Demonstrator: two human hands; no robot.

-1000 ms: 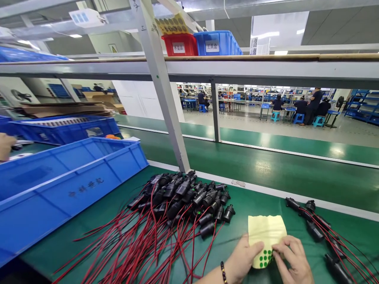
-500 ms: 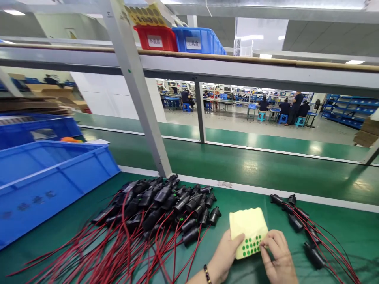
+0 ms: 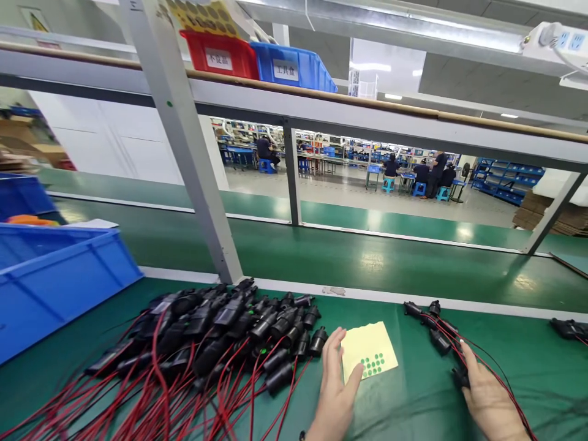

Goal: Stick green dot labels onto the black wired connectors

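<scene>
Loosely spread left hand (image 3: 333, 386), thumb (image 3: 354, 378) over sheet (image 3: 370, 343), right hand (image 3: 489, 392) at component (image 3: 459, 376), grip unclear

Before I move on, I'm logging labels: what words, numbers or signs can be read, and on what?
"不良品": white label on the red bin.
"工具盒": similar label on the blue bin beside it.
Yellow sign, upper left: too blurred to read.
Printed sheet right of the blue bin: too small.
Dark mark atop the grey post: unreadable.

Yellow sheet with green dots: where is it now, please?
In the head view, the yellow sheet is below and right of centre, at the left hand, between the pile of black parts and the right hand.
</scene>
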